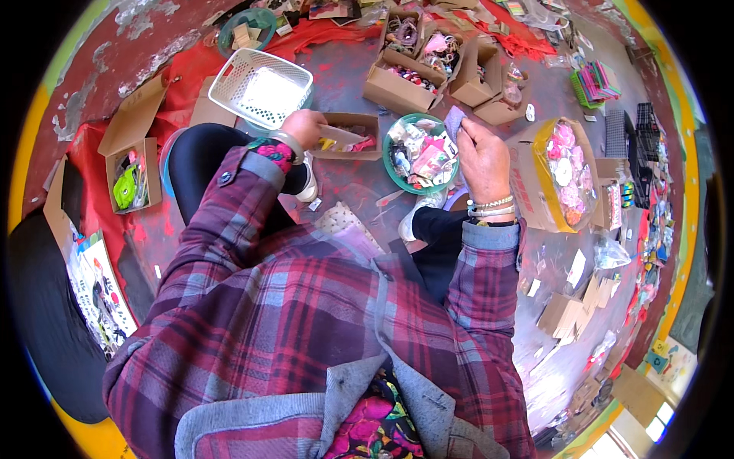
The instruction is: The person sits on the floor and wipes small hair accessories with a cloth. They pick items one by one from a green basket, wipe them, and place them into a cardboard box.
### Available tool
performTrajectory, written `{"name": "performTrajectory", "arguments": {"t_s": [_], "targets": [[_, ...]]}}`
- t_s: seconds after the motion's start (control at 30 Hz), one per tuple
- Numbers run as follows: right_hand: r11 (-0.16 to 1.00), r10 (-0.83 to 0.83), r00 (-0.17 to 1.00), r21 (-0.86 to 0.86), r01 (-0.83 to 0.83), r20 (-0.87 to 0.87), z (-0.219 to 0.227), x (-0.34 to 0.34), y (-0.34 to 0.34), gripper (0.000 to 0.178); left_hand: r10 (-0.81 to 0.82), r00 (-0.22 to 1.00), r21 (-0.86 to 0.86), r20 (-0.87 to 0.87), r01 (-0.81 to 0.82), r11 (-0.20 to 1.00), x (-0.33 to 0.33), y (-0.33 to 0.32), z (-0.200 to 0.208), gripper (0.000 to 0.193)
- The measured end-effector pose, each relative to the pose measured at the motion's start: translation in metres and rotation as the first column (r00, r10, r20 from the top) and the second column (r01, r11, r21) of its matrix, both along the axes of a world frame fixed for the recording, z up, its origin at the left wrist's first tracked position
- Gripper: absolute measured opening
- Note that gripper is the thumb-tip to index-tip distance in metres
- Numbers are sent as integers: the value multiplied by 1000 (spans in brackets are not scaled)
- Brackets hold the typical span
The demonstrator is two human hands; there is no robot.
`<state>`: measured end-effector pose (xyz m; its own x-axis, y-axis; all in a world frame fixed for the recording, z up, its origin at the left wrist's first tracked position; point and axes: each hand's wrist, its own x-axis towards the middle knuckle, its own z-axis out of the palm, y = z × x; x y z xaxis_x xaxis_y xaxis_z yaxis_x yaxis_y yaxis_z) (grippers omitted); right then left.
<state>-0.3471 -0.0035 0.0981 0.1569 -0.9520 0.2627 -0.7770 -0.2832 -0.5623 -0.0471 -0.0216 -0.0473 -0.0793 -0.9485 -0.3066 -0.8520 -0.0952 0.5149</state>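
Head view has the right hand [485, 161] at upper right of centre, thumb and fingers pinched narrowly on a small purplish-grey piece [454, 122]. The left hand [303, 129], upper left of centre, is loosely curled at the lower right corner of a white basket [237, 105]; whether it grips anything cannot be told. The piece looks flat, perhaps cloth, and juts up and left from the fingertips, which hide its lower part. Just left of it, a green bowl [394, 177] is heaped with small mixed packets [428, 157]. A low cardboard box [344, 154] sits between hand and bowl, and a larger carton [533, 183] of pink items [567, 168] stands at right.
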Motion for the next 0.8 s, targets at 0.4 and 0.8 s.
{"name": "performTrajectory", "arguments": {"t_s": [0.4, 0.8], "targets": [[995, 95, 994, 22, -96, 54, -3, 12, -6, 18, 31, 997, 79, -69, -25, 997, -38, -25, -116, 20], [982, 123, 986, 130, -137, 109, 7, 24, -7, 16, -260, 930, 451, 261, 121, 884, -42, -44, -161, 28]]}}
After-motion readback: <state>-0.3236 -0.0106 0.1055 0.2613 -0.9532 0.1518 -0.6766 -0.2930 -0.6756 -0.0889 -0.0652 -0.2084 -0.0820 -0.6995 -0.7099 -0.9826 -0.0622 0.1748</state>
